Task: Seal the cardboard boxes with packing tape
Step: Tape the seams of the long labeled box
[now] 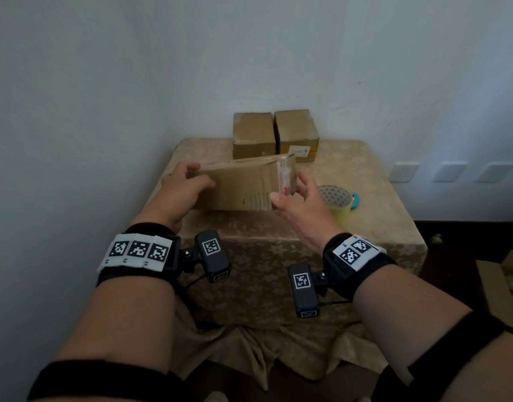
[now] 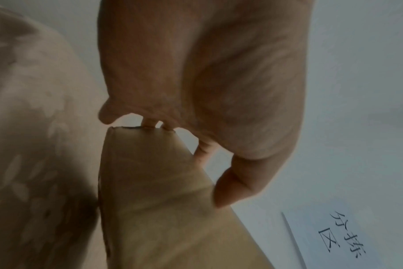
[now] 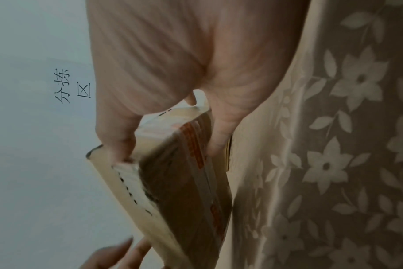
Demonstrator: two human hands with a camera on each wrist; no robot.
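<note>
A flat brown cardboard box [image 1: 237, 185] is tilted up on its near edge above the table, held between both hands. My left hand [image 1: 185, 184] grips its left end, thumb on the near face and fingers over the top edge; the left wrist view shows the same box [image 2: 154, 209] under that left hand [image 2: 207, 91]. My right hand [image 1: 295, 195] grips the right end, which carries red-printed tape; the right wrist view shows the box [image 3: 177, 182] pinched by that right hand [image 3: 168, 81]. A roll of packing tape [image 1: 336, 201] stands on the table just right of the right hand.
Two closed cardboard boxes [image 1: 253, 134] [image 1: 297, 133] stand side by side at the table's back edge against the wall. A small teal object [image 1: 355, 200] lies beside the roll. The table [image 1: 380, 198] wears a beige floral cloth. An opened carton [image 1: 501, 288] sits on the floor at right.
</note>
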